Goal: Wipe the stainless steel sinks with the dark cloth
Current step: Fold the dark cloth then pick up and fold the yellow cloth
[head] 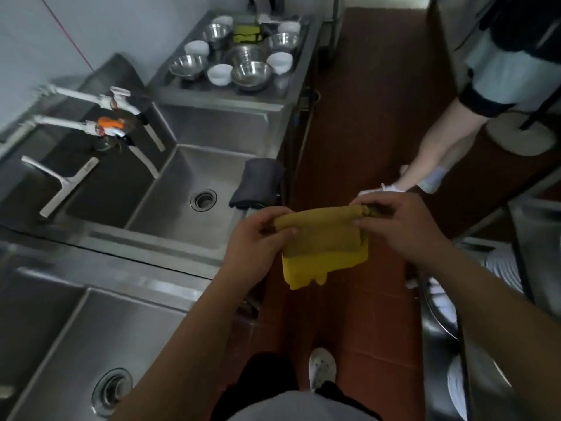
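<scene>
Both hands, left (258, 238) and right (403, 226), pinch a folded yellow cloth (324, 247) over the floor, right of the sink (194, 189). The dark cloth (258, 183) hangs on that sink's front rim.

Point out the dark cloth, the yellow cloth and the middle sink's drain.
dark cloth (258, 182), head view, middle of its draped fold.
yellow cloth (324, 250), head view, centre of the hanging part.
drain (203, 200), head view, its metal strainer.

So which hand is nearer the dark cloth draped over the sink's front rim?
Left. The left hand grips the yellow cloth just below the dark cloth; the right hand is farther right, over the floor.
</scene>
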